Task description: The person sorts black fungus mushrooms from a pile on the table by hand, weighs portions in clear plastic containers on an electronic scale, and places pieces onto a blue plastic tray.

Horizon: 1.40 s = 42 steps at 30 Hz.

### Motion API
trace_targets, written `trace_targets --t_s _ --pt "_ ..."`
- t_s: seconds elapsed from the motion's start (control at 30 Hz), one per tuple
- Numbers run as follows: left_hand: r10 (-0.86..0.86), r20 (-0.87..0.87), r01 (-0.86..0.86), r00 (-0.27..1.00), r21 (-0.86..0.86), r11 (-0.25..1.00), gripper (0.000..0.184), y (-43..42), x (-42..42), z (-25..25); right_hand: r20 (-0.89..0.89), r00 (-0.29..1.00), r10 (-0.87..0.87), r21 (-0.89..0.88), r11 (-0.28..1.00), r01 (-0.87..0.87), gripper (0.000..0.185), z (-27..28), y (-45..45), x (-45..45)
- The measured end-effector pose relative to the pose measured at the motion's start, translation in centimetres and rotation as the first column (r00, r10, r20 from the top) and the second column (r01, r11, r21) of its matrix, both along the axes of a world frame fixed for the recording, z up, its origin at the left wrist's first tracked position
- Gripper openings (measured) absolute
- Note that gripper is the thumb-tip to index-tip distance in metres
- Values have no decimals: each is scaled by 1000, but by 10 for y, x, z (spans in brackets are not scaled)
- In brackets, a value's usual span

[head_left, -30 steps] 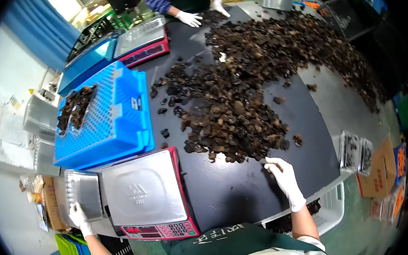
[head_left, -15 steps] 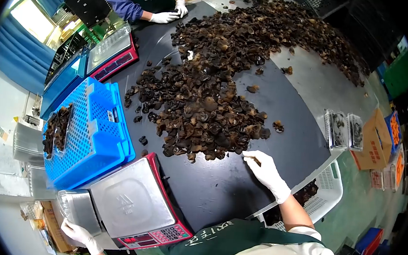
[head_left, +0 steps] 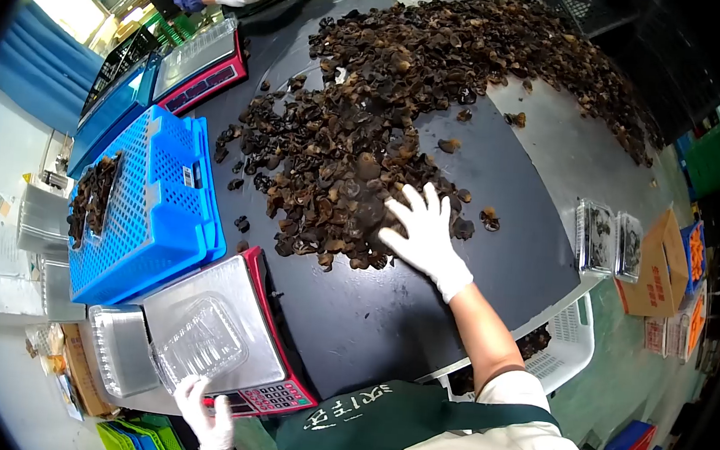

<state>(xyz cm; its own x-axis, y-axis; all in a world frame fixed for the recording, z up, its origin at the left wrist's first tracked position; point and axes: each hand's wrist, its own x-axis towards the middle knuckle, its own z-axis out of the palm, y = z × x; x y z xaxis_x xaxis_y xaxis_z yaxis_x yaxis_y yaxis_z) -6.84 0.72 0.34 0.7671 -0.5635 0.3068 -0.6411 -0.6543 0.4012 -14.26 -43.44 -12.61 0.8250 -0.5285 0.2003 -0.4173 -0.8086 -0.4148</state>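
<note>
"What's moved?" would be answered thus: a clear tray [head_left: 205, 340] now lies on the near scale [head_left: 233, 281], and the right hand [head_left: 425, 240] has reached onto the heap of dark pieces [head_left: 332, 147].

"Holding any?"

"It's open, fingers spread over the heap's near edge on the bench [head_left: 351, 334]."

"And the left hand [head_left: 207, 423]?"

"Open too, fingertips by the tray's near edge; I can't tell if they touch."

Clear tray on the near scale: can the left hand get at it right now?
Likely yes: the left hand is at the near edge of the clear tray, and nothing visible blocks the way.
</note>
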Motion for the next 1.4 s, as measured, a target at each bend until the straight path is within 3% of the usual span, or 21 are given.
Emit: trace_targets --t_s 0.07,0.17,0.3,0.37,0.43,0.5,0.53,0.57,0.63,0.7,0.77,0.8,0.93,1.07,1.23,1.3,1.4 --pt "-67 -66 68 996 5 998 43 -41 -15 -2 -7 989 145 54 988 -145 58 5 20 -10" --pt "-230 -182 220 956 -73 973 45 -109 -27 -21 -4 945 328 -128 937 -326 50 8 52 -41" --pt "-269 -301 277 915 -17 961 50 -185 -26 -63 -5 901 433 51 900 -432 46 11 82 -77" --pt "-298 -257 304 920 -14 952 61 -212 -16 -95 35 902 431 50 900 -433 42 12 84 -90" --pt "-233 -226 267 946 134 954 66 -234 -9 -109 163 916 368 83 920 -384 35 13 72 -93" --pt "-244 -253 306 936 243 921 68 -247 -7 -116 249 951 184 75 975 -208 34 13 59 -95" --pt "-299 -277 369 913 256 893 66 -250 -9 -120 208 976 60 113 990 -85 35 23 51 -92" --pt "-367 -290 445 884 275 852 59 -248 -13 -128 185 983 1 -13 1000 2 42 20 46 -93" --pt "-500 -270 562 823 262 784 50 -242 -22 -132 19 995 -102 -104 989 104 54 16 45 -90" --pt "-521 -287 587 804 234 775 39 -230 -28 -126 -55 998 6 -15 1000 -7 60 13 52 -91" --pt "-526 -277 592 804 284 754 33 -213 -31 -118 -122 976 180 35 984 -177 59 15 68 -97" --pt "-505 -276 570 818 271 776 26 -205 -33 -112 -62 959 278 79 959 -273 56 8 77 -103" --pt "-439 -291 506 850 218 835 20 -166 -41 -109 -18 898 441 165 887 -432 46 8 109 -129" --pt "-299 -362 320 883 0 947 22 -141 -55 -105 245 930 275 194 926 -325 18 6 94 -135" --pt "-201 -393 192 897 -61 979 24 -131 -55 -110 325 946 -13 239 969 -68 20 11 63 -120" --pt "-163 -425 161 890 -41 986 32 -135 -56 -111 309 951 1 210 975 -70 18 15 63 -104" --pt "-182 -499 187 847 -42 982 38 -137 -56 -118 369 923 108 261 941 -214 15 11 75 -72"
